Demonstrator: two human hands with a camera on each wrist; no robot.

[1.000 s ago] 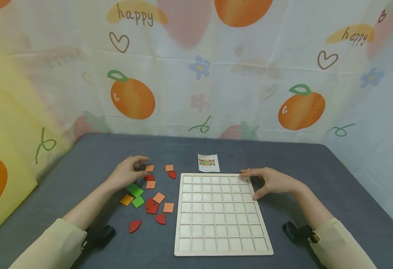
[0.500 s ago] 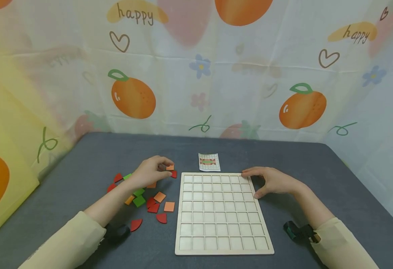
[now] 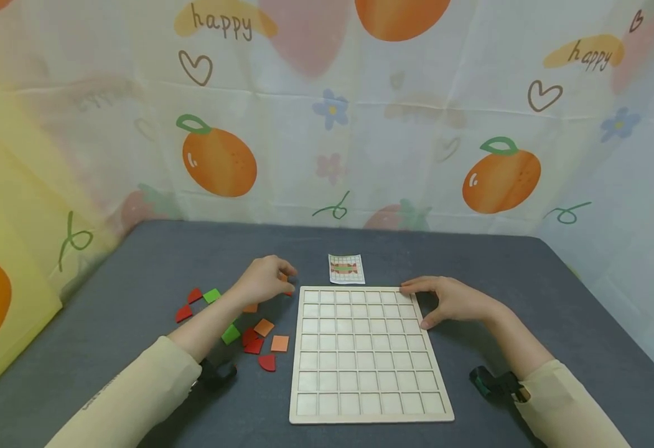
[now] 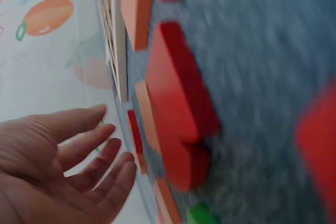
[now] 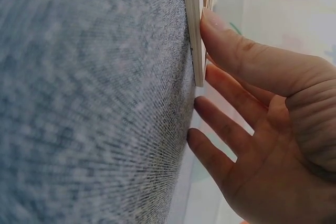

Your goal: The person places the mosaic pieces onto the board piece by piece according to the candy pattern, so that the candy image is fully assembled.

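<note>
My left hand (image 3: 264,278) is over the far end of the loose pieces, left of the grid board (image 3: 371,419). In the left wrist view its fingers (image 4: 107,163) are relaxed with nothing between them, close to a red piece (image 4: 135,132). In the head view this hand partly covers an orange tile and a red piece. My right hand (image 3: 455,300) rests at the board's far right corner. Its thumb (image 5: 223,32) touches the side edge, and its index finger lies at the far edge with the other fingers spread.
Orange square tiles (image 3: 280,343), red curved pieces (image 3: 267,363) and green tiles (image 3: 230,335) lie scattered left of the board. A small card (image 3: 346,269) printed with a coloured grid pattern lies behind the board. A fruit-patterned cloth (image 3: 327,124) hangs behind the table (image 3: 528,261).
My left hand has moved right, from the far left tiles to the orange and red pieces nearer the board, uncovering red and green pieces behind it. The right hand stays at the corner.
</note>
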